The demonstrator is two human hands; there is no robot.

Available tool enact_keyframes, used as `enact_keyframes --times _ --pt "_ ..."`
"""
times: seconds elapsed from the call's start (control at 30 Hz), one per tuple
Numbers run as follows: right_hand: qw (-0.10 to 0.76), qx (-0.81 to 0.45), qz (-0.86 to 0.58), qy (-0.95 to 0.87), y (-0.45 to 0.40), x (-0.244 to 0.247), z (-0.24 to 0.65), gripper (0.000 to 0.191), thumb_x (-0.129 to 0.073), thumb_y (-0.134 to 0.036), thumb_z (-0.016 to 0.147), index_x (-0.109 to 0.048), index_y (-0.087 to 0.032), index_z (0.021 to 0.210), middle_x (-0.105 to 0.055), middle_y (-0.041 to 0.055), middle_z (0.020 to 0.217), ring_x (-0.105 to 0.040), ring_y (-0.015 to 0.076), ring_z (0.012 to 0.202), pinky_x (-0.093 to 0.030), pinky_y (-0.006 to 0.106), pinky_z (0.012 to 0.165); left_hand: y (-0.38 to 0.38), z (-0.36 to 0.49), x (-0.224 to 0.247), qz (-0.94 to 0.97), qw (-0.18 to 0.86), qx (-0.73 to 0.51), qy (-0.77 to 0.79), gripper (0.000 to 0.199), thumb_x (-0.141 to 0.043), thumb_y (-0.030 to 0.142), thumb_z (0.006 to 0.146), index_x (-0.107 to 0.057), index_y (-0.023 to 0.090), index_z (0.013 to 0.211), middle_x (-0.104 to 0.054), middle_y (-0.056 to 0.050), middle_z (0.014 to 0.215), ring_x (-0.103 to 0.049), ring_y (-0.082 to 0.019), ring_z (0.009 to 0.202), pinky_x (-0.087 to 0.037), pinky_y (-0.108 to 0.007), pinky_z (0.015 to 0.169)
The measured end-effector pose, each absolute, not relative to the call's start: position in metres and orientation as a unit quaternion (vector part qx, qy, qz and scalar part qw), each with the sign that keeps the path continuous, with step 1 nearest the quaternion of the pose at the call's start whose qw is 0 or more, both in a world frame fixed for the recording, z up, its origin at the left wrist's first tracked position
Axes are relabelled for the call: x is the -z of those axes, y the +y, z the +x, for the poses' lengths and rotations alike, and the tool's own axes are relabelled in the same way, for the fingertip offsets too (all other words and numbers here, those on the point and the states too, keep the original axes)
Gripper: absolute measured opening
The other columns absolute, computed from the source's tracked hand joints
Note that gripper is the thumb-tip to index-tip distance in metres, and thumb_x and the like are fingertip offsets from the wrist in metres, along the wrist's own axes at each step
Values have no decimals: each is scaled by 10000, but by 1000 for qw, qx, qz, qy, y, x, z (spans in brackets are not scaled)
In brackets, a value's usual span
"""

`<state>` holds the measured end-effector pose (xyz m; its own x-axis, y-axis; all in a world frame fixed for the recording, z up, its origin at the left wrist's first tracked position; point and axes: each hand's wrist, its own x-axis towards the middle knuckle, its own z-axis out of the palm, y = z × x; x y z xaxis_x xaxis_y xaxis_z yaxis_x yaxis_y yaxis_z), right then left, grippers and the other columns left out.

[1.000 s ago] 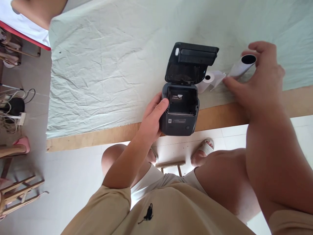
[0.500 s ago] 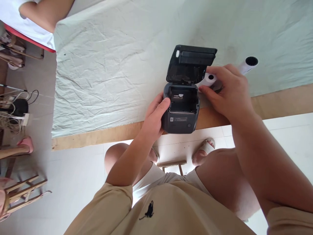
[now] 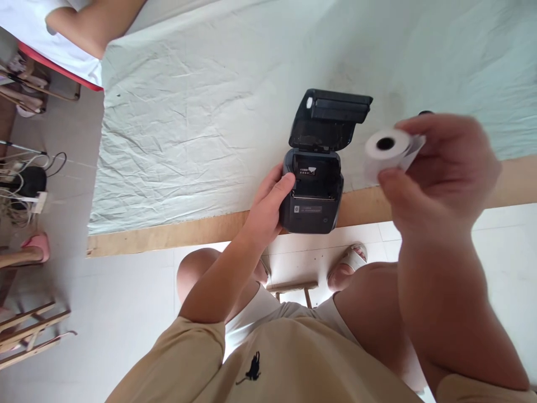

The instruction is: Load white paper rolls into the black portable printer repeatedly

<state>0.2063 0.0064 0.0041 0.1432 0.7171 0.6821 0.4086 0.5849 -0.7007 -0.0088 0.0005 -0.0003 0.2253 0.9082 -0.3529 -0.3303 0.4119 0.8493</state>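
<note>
My left hand (image 3: 268, 207) grips the left side of a black portable label printer (image 3: 312, 215), thumb on its rim. The printer's lid (image 3: 327, 120) stands raised, and its paper bay (image 3: 316, 173) holds no roll. To the right, my right hand (image 3: 444, 173) pinches a white paper roll (image 3: 384, 145) between thumb and fingers, its dark core facing up and a loose paper end sticking out. The roll is apart from the printer. Behind my right hand, only the dark end (image 3: 425, 113) of another white roll shows.
A pale green cloth (image 3: 188, 123) covers the table, with a bare wooden edge (image 3: 168, 238) along the front. Another person's arm (image 3: 98, 25) rests at the far left corner. Cables (image 3: 20, 190) and a wooden stool (image 3: 33, 336) are on the floor at left.
My right hand has lifted the paper roll off the table from beside the printer and moved it right and up toward the camera. The printer stays in my left hand, almost unmoved.
</note>
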Motion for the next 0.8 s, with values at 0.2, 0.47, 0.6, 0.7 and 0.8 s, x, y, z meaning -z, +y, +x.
enact_keyframes --times 0.2,0.47,0.6,0.7,0.8 --pt "513 -46 -443 -734 4 -1 189 312 -767 -167 930 -743 -327 1196 -931 13 1145 -882 289 925 -662 488 796 1 -8 -1 331 705 -441 445 482 -852 638 1004 -781 243 1270 -893 -58 1089 -857 -244 847 -641 -322 617" --pt "502 -56 -423 -752 7 1 188 294 -810 -101 970 -774 -370 1083 -937 -34 1170 -904 289 1007 -701 488 853 -1 -8 -4 330 703 -424 466 542 -841 656 1009 -766 255 1366 -885 -65 1077 -862 -273 875 -643 -354 636" --pt "498 -105 -423 -750 11 12 192 305 -790 -62 959 -823 -346 1062 -935 -16 1161 -903 283 1018 -690 482 902 -1 -6 -7 335 700 -428 463 463 -824 629 1033 -778 250 1294 -895 -67 1103 -859 -260 901 -657 -350 691" --pt "505 -100 -420 -747 12 12 194 241 -808 -96 978 -824 -337 977 -934 -15 1132 -893 265 976 -671 458 869 -1 -6 -7 328 707 -432 455 416 -835 601 1026 -777 236 1216 -894 -67 1095 -861 -261 932 -668 -342 728" --pt "555 -86 -378 -736 8 8 190 184 -830 -142 955 -797 -321 921 -919 -26 1013 -853 229 853 -626 421 760 0 -7 -3 323 709 -437 450 467 -862 617 989 -782 232 1240 -883 -69 1106 -858 -271 976 -670 -346 764"
